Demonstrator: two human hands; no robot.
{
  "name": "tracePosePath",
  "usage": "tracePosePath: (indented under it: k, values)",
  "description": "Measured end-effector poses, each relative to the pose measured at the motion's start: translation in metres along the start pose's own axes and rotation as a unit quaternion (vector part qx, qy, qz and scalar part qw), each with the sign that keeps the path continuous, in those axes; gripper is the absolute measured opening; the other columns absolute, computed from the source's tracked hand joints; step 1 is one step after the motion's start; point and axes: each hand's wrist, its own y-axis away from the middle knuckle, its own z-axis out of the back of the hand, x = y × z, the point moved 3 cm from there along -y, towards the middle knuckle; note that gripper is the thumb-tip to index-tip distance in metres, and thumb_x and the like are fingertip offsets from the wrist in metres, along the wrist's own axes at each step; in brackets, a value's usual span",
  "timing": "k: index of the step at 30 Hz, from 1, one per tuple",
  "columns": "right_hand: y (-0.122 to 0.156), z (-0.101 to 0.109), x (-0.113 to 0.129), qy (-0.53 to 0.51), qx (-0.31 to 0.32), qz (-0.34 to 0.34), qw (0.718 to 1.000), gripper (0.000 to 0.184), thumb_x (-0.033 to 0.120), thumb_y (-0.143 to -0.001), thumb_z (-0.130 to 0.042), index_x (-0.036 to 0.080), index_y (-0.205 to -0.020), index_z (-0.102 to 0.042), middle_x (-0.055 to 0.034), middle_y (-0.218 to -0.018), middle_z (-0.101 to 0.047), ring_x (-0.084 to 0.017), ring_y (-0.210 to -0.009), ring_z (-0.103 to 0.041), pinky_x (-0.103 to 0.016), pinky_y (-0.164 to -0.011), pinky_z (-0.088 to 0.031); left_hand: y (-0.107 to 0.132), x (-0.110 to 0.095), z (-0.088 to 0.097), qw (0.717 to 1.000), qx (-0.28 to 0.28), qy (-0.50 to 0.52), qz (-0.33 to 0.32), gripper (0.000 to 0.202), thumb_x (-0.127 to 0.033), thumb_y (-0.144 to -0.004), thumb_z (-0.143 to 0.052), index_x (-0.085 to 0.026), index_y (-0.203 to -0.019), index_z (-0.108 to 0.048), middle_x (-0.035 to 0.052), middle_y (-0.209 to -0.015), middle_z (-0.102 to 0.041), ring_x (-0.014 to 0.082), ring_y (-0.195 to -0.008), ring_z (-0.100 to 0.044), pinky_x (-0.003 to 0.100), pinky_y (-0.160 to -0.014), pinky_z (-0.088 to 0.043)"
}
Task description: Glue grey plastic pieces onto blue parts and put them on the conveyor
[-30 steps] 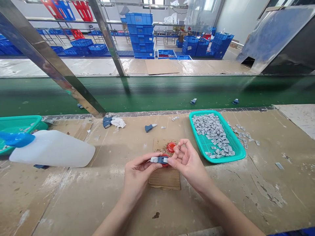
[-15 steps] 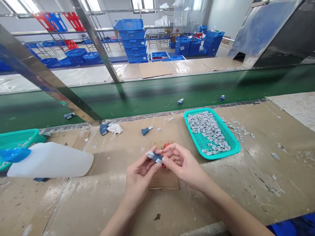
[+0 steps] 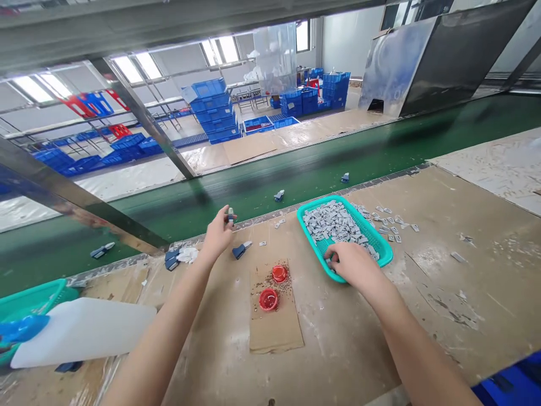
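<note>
My left hand is stretched out to the near edge of the green conveyor belt. Its closed fingers hold a small dark-blue and light-grey plastic part. My right hand reaches into the near end of a turquoise mesh basket of small grey plastic tabs. Its fingers are pinched together, and what lies between them is hidden. Between my arms, a piece of cardboard carries two small red cups, the nearer with shiny red inside. Another blue part lies near my left hand.
Several parts, such as a blue-grey part, lie on the belt. Left stand a white plastic jug, a metal post and a turquoise tub. Loose grey tabs lie right of the basket. Crumpled white tissue lies near the belt.
My hands have parted from over the cardboard. The left has carried the blue-grey part forward to the belt; the right has moved into the basket. The red cups are now uncovered.
</note>
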Motion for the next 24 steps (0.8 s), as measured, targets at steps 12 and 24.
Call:
tracePosePath:
  k: [12, 24]
  values:
    - [0.009, 0.013, 0.017, -0.207, -0.102, 0.042, 0.972, 0.019, 0.023, -0.091, -0.044, 0.02, -0.1, -0.06, -0.0056, -0.091, -0.068, -0.021, -0.079, -0.063, -0.028, -0.064, -0.042, -0.023, 0.017, -0.003, 0.983, -0.065, -0.165, 0.039, 0.055, -0.021, -0.086, -0.039, 0.005, -0.134, -0.031, 0.0318, -0.127, -0.047, 0.0388, -0.127, -0.033, 0.053, -0.101, -0.024]
    - [0.027, -0.04, 0.079, -0.484, -0.008, 0.049, 0.874, 0.017, 0.034, -0.081, -0.063, 0.018, -0.078, -0.066, -0.0035, -0.072, -0.069, -0.018, -0.067, -0.064, -0.027, -0.06, -0.049, 0.09, -0.005, -0.001, 0.988, 0.096, -0.1, -0.067, 0.03, -0.024, -0.082, -0.048, -0.018, -0.107, -0.063, 0.0099, -0.097, -0.062, 0.0267, -0.094, -0.059, 0.042, -0.084, -0.047]
